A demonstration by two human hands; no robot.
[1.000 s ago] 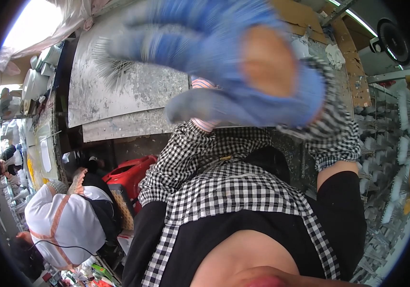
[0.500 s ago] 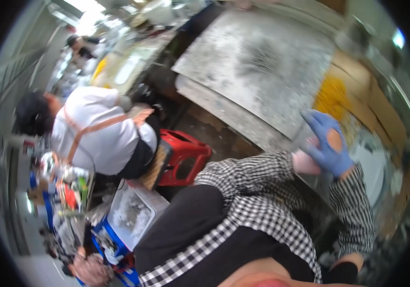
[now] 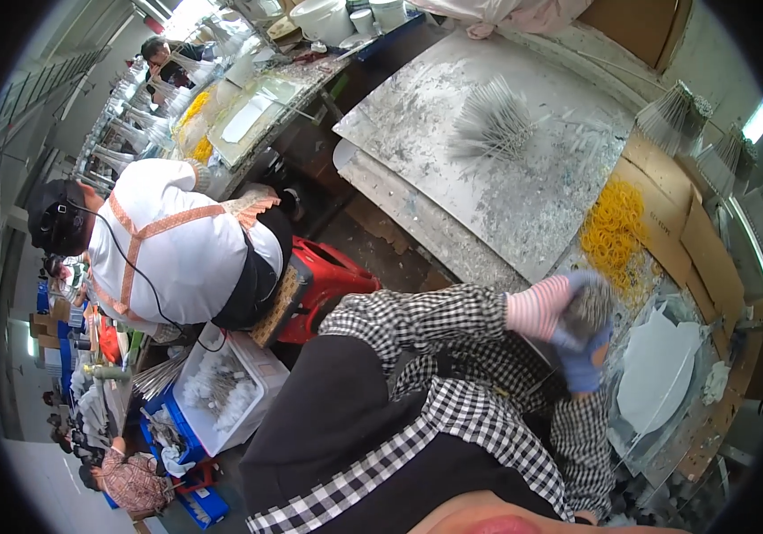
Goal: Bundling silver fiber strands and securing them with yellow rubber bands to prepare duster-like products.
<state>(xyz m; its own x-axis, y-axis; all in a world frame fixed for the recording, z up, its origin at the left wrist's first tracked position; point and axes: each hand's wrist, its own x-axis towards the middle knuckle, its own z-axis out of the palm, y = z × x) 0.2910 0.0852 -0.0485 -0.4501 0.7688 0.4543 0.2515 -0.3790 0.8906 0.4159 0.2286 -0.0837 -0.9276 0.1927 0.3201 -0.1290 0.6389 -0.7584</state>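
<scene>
My left hand [image 3: 561, 301], in a pink-striped covering with blue at the fingers, is closed around a grey bundle [image 3: 589, 313]. The bundle looks like many thin pieces gathered end-on, but it is blurred. Below it, my right hand [image 3: 583, 354], in a blue glove with some bare skin showing, presses its fingers against the same bundle. Both hands are close together above the near right corner of a white, grey-stained board [image 3: 568, 191]. On that board lies a fanned bundle of thin grey wires [image 3: 493, 123].
Yellow rubber bands [image 3: 615, 227] lie in a heap beside cardboard [image 3: 657, 182] at right. A white sheet [image 3: 659, 369] lies nearer. A co-worker [image 3: 172, 245] sits at left on a red stool [image 3: 324, 280]. A white foam box [image 3: 261, 392] holds fluffy white-tipped stems.
My hands have moved down and slightly left, nearer to me. The grey bundle between them now shows; before, the blue-gloved right hand covered the left. The whole view has shifted slightly.
</scene>
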